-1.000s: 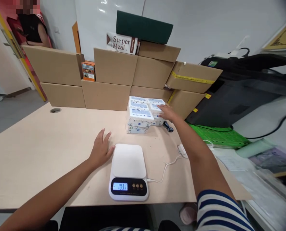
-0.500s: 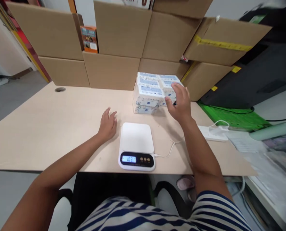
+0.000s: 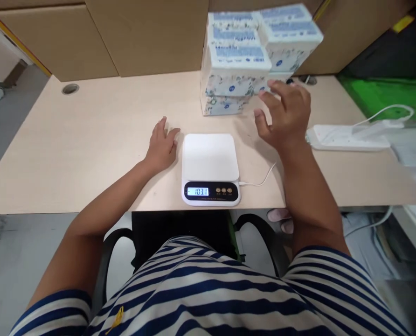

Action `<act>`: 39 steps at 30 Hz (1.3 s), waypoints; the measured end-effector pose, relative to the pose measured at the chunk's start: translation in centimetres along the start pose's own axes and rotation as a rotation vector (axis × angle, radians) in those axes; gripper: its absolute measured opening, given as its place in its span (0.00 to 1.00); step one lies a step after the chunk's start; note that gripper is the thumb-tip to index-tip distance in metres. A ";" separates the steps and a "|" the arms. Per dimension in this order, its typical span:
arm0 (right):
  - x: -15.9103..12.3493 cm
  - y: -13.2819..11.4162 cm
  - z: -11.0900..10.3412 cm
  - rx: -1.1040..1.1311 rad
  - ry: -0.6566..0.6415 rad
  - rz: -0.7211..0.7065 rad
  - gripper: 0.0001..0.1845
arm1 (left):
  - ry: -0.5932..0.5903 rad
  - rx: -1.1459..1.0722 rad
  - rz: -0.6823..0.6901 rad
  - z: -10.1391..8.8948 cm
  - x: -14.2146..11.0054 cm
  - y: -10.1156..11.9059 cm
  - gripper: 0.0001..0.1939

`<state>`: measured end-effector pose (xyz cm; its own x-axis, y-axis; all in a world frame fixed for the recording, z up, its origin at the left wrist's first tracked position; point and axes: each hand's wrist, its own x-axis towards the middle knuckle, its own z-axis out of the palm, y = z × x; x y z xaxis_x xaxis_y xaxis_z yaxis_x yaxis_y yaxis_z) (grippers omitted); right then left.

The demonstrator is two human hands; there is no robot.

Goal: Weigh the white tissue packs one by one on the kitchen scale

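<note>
My left hand (image 3: pixel 162 144) lies flat on the wooden desk (image 3: pixel 82 135), fingers together, touching the left edge of a white digital scale (image 3: pixel 211 168). The scale's pan is bare and its display reads 103.1. My right hand (image 3: pixel 287 114) hovers above the desk with fingers spread and curled, holding nothing, just in front of a stack of white-and-blue tissue packs (image 3: pixel 250 56). The packs stand behind the scale at the back of the desk.
Cardboard boxes (image 3: pixel 141 32) line the back of the desk. A white power strip (image 3: pixel 348 137) with a cable lies at the right, and a thin white cord (image 3: pixel 260 177) runs from the scale. A cable hole (image 3: pixel 70 88) is at the back left.
My right hand has come back from the tissue packs toward me, empty. The camera has tilted down, showing my striped shirt. My left hand stays beside the scale.
</note>
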<state>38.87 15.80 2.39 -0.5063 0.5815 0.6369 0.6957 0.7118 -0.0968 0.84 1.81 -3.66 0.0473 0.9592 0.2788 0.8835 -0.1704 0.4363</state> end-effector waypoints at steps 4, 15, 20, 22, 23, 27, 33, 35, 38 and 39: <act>0.3 0.7 0.2 -0.019 -0.080 0.006 0.31 | -0.028 0.002 0.031 -0.2 0.2 0.2 0.36; 0.1 -0.8 1.6 0.086 -0.187 0.060 0.30 | -0.068 0.053 -0.001 -0.8 0.2 0.6 0.33; -0.1 -1.1 2.1 0.131 -0.199 0.073 0.32 | -0.061 0.060 0.000 -0.6 0.3 0.5 0.32; -0.2 -0.8 2.6 0.118 -0.154 0.054 0.32 | -0.060 0.071 -0.007 -0.7 0.3 0.5 0.32; -0.3 -0.7 2.8 0.111 -0.127 0.040 0.32 | -0.058 0.075 -0.009 -0.8 0.3 0.5 0.32; -0.2 -0.8 3.4 0.081 -0.030 -0.014 0.28 | -0.042 0.074 -0.016 -1.2 0.1 0.6 0.32; 0.2 -1.8 3.5 0.015 0.000 -0.050 0.23 | -0.028 0.087 -0.023 -1.8 0.0 0.8 0.28; 0.3 -1.9 3.5 0.021 -0.006 -0.045 0.23 | -0.029 0.095 -0.033 -1.9 -0.1 0.9 0.28; 0.5 -2.0 3.7 0.029 -0.018 -0.035 0.24 | -0.027 0.090 -0.040 -2.0 -0.1 0.9 0.28; 0.6 -2.0 3.7 0.030 -0.017 -0.035 0.24 | -0.023 0.083 -0.039 -2.0 -0.1 0.9 0.28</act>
<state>35.27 16.17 0.10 -0.5391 0.5625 0.6268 0.6620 0.7431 -0.0975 0.69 1.07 -1.56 0.0217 0.9700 0.2423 0.9204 -0.1140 0.3740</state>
